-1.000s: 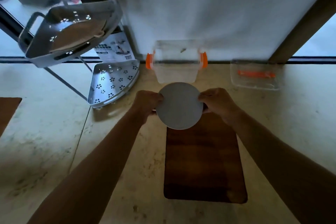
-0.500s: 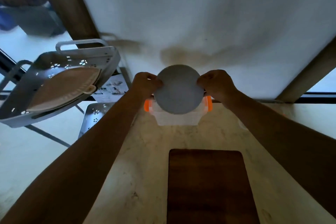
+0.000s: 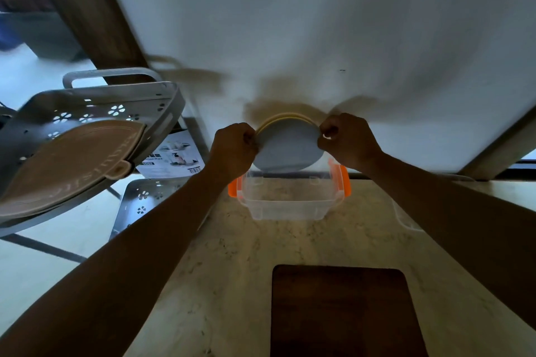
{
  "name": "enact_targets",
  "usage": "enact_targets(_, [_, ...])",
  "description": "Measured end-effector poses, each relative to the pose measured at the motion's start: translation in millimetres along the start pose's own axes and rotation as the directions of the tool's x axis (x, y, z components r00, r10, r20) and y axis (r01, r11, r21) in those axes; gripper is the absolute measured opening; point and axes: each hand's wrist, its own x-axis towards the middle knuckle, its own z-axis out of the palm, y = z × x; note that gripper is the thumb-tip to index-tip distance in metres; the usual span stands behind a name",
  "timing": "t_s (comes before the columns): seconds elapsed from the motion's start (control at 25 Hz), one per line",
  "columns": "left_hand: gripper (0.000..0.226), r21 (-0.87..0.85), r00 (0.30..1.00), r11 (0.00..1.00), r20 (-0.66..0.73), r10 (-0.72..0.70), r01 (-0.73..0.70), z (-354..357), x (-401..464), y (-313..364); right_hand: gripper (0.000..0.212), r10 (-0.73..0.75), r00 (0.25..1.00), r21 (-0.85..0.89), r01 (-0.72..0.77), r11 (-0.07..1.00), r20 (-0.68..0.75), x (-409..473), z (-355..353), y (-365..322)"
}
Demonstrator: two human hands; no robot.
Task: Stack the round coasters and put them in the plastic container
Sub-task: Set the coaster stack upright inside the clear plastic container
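A stack of round coasters point(image 3: 287, 146), grey on the near face with pale yellow edges behind, hangs tilted above the back rim of the clear plastic container point(image 3: 285, 206). My left hand point(image 3: 233, 146) pinches the stack's left edge and my right hand point(image 3: 346, 140) pinches its right edge. The container has orange clips on both sides, stands open against the white wall, and looks empty inside.
A dark wooden board point(image 3: 342, 310) lies on the marble counter point(image 3: 232, 269) near me. A grey perforated corner rack point(image 3: 95, 113) holding a beige leaf-shaped mat point(image 3: 69, 162) stands at the left. A clear lid point(image 3: 406, 217) lies right of the container, partly behind my arm.
Both hands carried the coaster stack from above the wooden board forward to over the container. The stack has tipped, showing its yellow edges.
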Motion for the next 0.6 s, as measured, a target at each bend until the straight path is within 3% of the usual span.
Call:
enact_targets(0.36, [0.01,0.258,0.978,0.944,0.049,0.201,-0.207,33,-2,-20,0.015,0.051,0.999,-0.118,-0.052,0.992,-0.009,-13,36,23])
enact_targets(0.6, [0.011,0.389,0.968,0.887,0.081,0.236,-0.249,44,0,-19,0.019,0.099,0.993,-0.204,-0.11,0.973,-0.062,-18,49,32])
